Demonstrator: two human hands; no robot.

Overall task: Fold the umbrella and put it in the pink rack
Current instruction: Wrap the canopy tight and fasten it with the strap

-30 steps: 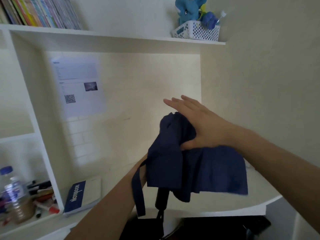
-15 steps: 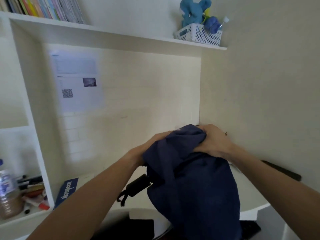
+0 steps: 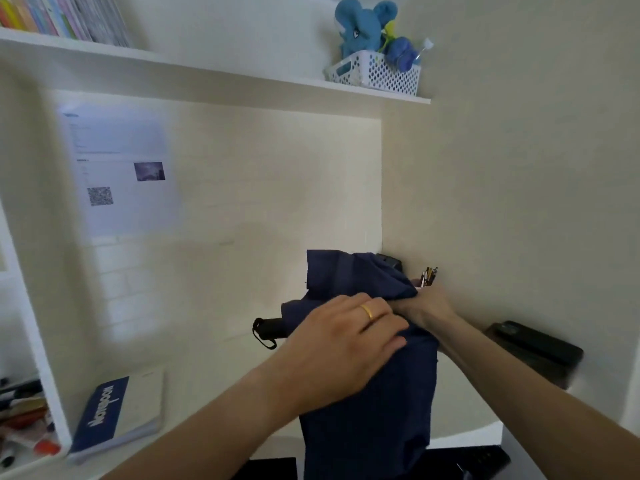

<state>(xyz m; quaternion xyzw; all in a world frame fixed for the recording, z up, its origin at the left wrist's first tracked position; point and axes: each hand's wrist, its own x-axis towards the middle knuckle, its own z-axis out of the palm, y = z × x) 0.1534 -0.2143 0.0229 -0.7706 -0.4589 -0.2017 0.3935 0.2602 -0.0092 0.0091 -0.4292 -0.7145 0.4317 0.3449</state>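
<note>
A navy blue folding umbrella (image 3: 374,417) hangs in front of me over the white desk (image 3: 214,372), its loose cloth drooping down past the desk's front edge. Its black handle (image 3: 270,332) with a wrist loop sticks out to the left. My left hand (image 3: 343,344), with a gold ring, lies across the middle of the bundled cloth and presses it. My right hand (image 3: 426,306) grips the cloth at the umbrella's upper right, fingers mostly hidden in the folds. No pink rack is in view.
A blue-and-white notebook (image 3: 117,414) lies on the desk at left. A dark phone-like slab (image 3: 540,351) rests at right by the wall. Pens (image 3: 428,276) stand behind the umbrella. Above, a shelf holds a white basket (image 3: 377,73) with a blue plush toy. Markers crowd the left cubby (image 3: 20,414).
Both hands have closed in on the umbrella. My left hand came from below onto the top of the cloth, and the handle now points left. The cloth is gathered tighter.
</note>
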